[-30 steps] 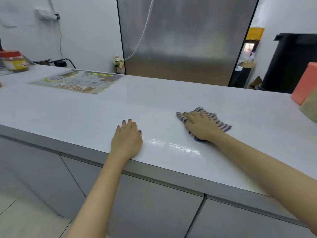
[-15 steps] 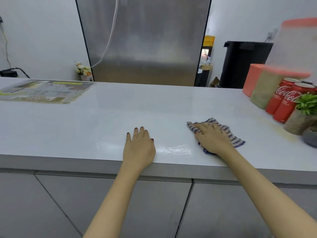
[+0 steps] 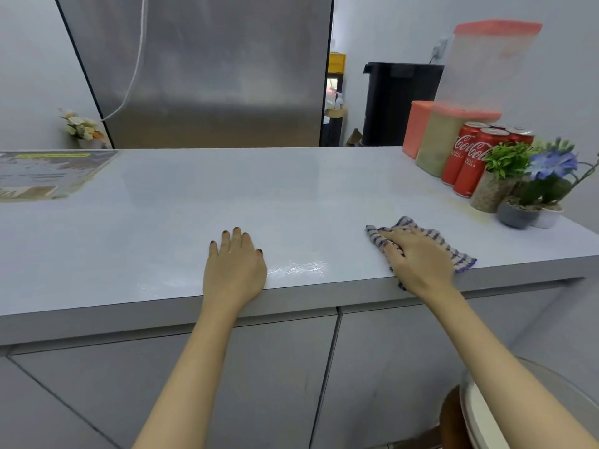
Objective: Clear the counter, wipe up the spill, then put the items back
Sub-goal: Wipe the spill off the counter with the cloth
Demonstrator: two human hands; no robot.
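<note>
White "Coca-Cola" script runs up two red cans [image 3: 465, 160] at the counter's right end; the smaller print beneath is too blurred to read.

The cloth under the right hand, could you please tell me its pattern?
The cloth is white with dark blue stripes, in the head view.

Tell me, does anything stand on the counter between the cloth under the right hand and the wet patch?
Nothing visible does. Only bare counter lies between the cloth under the right hand and the wet patch near the front edge. The left hand rests beyond it.
</note>
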